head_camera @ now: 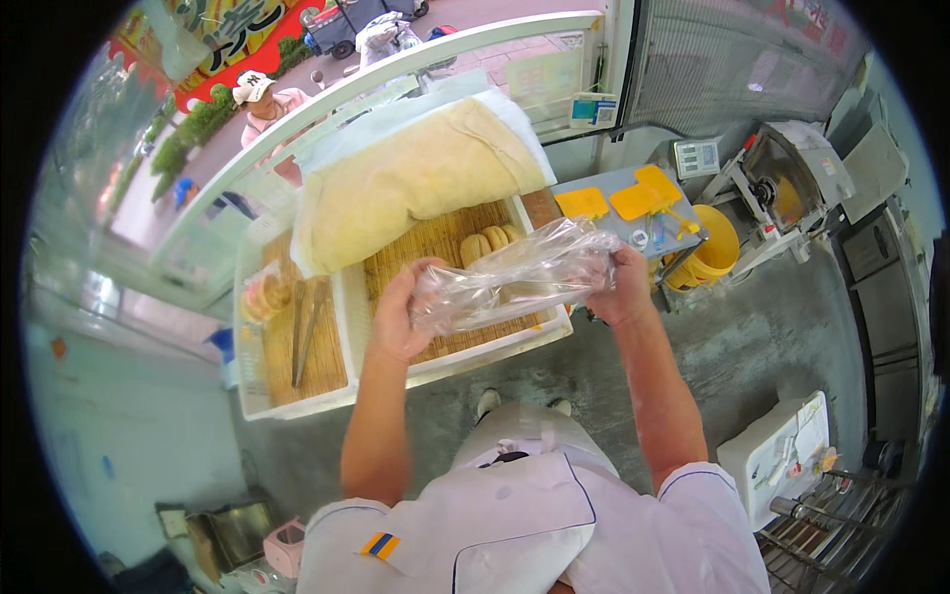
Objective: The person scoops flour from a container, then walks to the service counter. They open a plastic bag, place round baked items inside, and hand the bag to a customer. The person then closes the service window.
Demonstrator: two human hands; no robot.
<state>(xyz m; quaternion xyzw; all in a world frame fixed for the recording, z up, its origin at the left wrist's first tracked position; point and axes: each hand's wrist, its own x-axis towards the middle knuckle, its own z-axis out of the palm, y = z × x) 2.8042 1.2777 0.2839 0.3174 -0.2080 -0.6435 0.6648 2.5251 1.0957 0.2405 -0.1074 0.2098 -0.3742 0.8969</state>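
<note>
A clear plastic bag (pixel 512 278) is stretched between my left hand (pixel 404 312) and my right hand (pixel 620 286), one end in each. Behind and below it, several pale round breads (pixel 486 241) lie on a bamboo mat (pixel 393 275) inside a white plastic crate (pixel 356 312). A folded yellow cloth quilt (pixel 423 185) covers the rear of the crate. Left of my hands, metal tongs (pixel 304 334) rest on the mat of the neighbouring crate (pixel 297 412), beside a bag of round breads (pixel 265 295).
At the right stand a grey side table (pixel 631 223) with yellow plastic pieces, a yellow bucket (pixel 716 237), a digital scale (pixel 696 158) and a metal machine (pixel 787 178). A window frame (pixel 371 82) lies ahead; a person in a cap (pixel 263 104) is outside it.
</note>
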